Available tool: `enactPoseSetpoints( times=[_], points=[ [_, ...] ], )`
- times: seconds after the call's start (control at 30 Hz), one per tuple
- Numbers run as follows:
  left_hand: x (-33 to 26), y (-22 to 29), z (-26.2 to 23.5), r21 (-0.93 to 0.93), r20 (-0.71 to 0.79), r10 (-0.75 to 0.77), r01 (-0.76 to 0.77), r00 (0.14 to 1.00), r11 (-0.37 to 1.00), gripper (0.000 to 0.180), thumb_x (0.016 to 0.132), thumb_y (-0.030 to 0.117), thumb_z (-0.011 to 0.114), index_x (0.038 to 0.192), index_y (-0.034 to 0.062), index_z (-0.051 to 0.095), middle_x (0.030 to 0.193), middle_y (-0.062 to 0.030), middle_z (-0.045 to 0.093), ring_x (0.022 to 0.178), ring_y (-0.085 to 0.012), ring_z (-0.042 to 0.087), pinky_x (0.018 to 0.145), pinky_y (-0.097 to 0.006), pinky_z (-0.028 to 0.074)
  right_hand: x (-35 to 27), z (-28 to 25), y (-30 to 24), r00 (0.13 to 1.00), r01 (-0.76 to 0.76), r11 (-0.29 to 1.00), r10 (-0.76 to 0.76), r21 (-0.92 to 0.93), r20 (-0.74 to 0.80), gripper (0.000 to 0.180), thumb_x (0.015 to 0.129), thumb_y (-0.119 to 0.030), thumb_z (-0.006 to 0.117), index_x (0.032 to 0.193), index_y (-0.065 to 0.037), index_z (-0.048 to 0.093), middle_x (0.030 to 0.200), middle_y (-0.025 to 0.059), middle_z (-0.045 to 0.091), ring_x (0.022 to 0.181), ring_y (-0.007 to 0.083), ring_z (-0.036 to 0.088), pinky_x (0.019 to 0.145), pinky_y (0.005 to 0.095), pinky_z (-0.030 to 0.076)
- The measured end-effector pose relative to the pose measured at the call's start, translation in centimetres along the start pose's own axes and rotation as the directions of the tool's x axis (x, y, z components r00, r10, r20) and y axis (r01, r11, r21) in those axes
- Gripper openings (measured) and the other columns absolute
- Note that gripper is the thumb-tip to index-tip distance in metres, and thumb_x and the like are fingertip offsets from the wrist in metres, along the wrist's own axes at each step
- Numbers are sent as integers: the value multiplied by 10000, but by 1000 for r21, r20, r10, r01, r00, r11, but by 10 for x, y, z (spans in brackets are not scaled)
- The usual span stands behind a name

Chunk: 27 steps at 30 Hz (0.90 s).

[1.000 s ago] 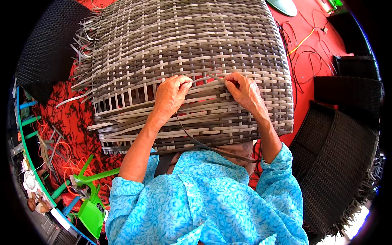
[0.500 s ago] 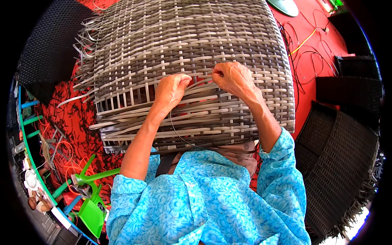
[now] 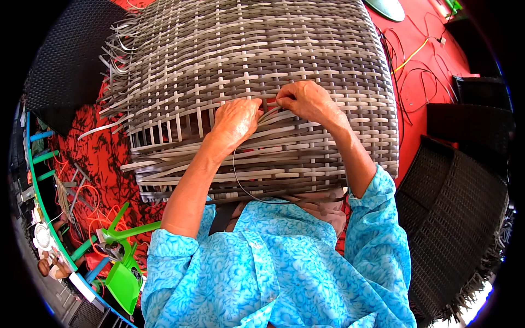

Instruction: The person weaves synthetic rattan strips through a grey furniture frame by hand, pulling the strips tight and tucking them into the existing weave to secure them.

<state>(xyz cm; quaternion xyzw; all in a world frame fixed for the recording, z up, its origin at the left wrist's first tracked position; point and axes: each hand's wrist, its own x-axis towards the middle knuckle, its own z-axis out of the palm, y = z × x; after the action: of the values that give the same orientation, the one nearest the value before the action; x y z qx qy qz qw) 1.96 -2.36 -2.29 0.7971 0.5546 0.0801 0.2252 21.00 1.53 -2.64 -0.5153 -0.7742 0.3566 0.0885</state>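
Our left hand (image 3: 238, 121) pinches a thin strip (image 3: 235, 172)! Our right hand (image 3: 309, 101) curls by the weave (image 3: 273, 52) (its grip, we can't tell).

The woven panel (image 3: 306, 54) is brightly lit, with pale highlights spread along its strands and dark shadow held in the gaps toward its near left corner. Highlights are also caught on the backs of the hands (image 3: 236, 119). Beyond its right edge, black wicker furniture (image 3: 454, 213) is sunk in shade; below that, a white patch of glare (image 3: 482, 299) is blown out and fringed violet-blue. Its sides are bowed by the fisheye lens, and the picture's corners are blackened.
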Motion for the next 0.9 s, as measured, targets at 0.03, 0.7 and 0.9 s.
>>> enactPoseSetpoints(
  times=[0.03, 0.7, 0.9],
  points=[
    [0, 0, -2, 0, -1, 0, 0, 1000, 1000, 199, 805, 156, 631, 966, 40, 634, 744, -160, 631, 737, -324, 613, 637, -393, 466, -2, 1, -2, 1000, 1, 1000, -1, -1, 0, 179, 811, -234, 584, 884, -96, 673, 789, 111, 650, 767, 290, 619, 695, 367, 479],
    [-18, -35, -17, -788, 122, -300, 276, 946, 550, 153, 832, 171, 640, 855, 22, 661, 713, 12, 597, 653, -56, 500, 602, -222, 426, 15, 23, -27, 996, 93, 967, -92, 239, -15, 265, 849, -296, 598, 953, -60, 661, 732, 95, 640, 660, 182, 593, 618, 312, 459],
    [-21, -43, -10, -459, -137, -247, 160, 959, 874, 173, 799, 189, 635, 887, 45, 674, 804, -149, 649, 700, -286, 627, 630, -371, 471, 20, 19, -32, 997, -21, 956, 0, 293, 72, 268, 853, -307, 587, 857, -48, 653, 660, 56, 596, 607, 131, 522, 572, 299, 425]
  ],
)
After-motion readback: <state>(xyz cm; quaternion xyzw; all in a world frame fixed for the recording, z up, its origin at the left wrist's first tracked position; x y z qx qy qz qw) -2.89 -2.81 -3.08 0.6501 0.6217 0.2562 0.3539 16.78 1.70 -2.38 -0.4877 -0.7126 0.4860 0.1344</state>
